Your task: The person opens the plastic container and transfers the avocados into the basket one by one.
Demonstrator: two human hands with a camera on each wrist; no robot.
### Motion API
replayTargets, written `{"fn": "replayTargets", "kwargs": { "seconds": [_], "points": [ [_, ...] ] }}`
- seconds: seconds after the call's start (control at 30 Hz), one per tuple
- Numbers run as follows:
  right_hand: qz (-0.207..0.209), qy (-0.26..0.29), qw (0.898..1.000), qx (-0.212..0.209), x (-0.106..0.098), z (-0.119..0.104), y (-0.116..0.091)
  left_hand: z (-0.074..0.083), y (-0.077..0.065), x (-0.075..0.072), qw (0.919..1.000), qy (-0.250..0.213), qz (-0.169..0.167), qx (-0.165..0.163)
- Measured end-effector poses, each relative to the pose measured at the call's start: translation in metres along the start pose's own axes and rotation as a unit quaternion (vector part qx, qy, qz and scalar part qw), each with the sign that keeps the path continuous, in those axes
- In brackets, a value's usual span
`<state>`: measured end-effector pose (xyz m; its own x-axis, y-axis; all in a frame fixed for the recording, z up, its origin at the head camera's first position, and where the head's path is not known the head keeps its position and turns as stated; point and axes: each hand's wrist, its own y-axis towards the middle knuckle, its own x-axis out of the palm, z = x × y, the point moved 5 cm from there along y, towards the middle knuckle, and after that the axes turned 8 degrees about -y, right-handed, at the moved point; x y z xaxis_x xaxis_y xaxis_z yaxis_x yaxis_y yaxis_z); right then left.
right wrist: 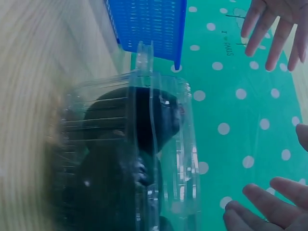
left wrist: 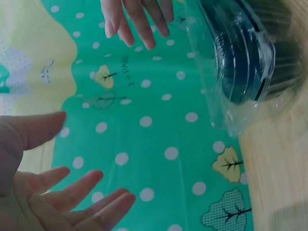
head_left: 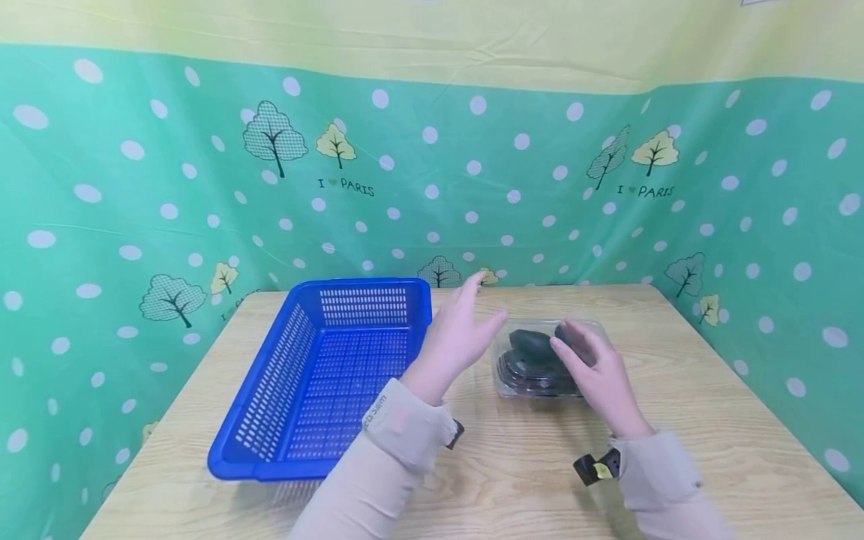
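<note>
A clear plastic clamshell box (head_left: pixel 508 384) sits on the table, right of centre, with several smooth dark green fruits (head_left: pixel 532 343) inside that look like avocados. Its ribbed wall and rim (right wrist: pixel 190 163) show close up in the right wrist view. My right hand (head_left: pixel 601 375) hovers above the box's right side, fingers loosely extended, hiding part of it. Raised between the basket and the box is my left hand (head_left: pixel 459 330), its thumb spread from the fingers. In the left wrist view, the palm of the left hand (left wrist: pixel 53 197) faces the box with nothing in it.
A blue plastic basket (head_left: pixel 263 375) with slotted walls stands on the left of the wooden table (head_left: pixel 513 457), with no items inside. Behind and at both sides hangs a green dotted cloth (head_left: pixel 432 165) printed with trees. A dark strap device (head_left: pixel 597 469) is on the right wrist.
</note>
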<state>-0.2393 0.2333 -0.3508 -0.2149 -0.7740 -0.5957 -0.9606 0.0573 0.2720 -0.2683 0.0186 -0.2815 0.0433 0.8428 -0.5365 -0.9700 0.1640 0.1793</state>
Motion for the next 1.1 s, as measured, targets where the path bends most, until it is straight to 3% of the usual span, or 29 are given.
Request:
{"fn": "replayTargets", "kwargs": {
  "seconds": [0.17, 0.53, 0.73, 0.9, 1.1],
  "points": [
    [0.019, 0.022, 1.000, 0.008, 0.001, 0.007, -0.005, 0.004, 0.000, 0.010, 0.9993, 0.023, -0.006, 0.028],
    [0.068, 0.075, 0.994, 0.049, 0.006, 0.025, -0.017, -0.007, -0.002, 0.036, 0.9928, 0.103, -0.059, 0.018],
    [0.085, 0.121, 0.987, 0.062, 0.010, 0.034, -0.023, -0.010, -0.005, 0.046, 0.9833, 0.153, -0.085, 0.052],
    [0.088, 0.185, 0.974, 0.101, 0.015, 0.042, -0.026, -0.017, -0.007, 0.056, 0.9747, 0.187, -0.113, 0.046],
    [0.105, 0.223, 0.962, 0.119, 0.020, 0.049, -0.030, -0.020, -0.008, 0.064, 0.9619, 0.236, -0.128, 0.053]
  ]
}}
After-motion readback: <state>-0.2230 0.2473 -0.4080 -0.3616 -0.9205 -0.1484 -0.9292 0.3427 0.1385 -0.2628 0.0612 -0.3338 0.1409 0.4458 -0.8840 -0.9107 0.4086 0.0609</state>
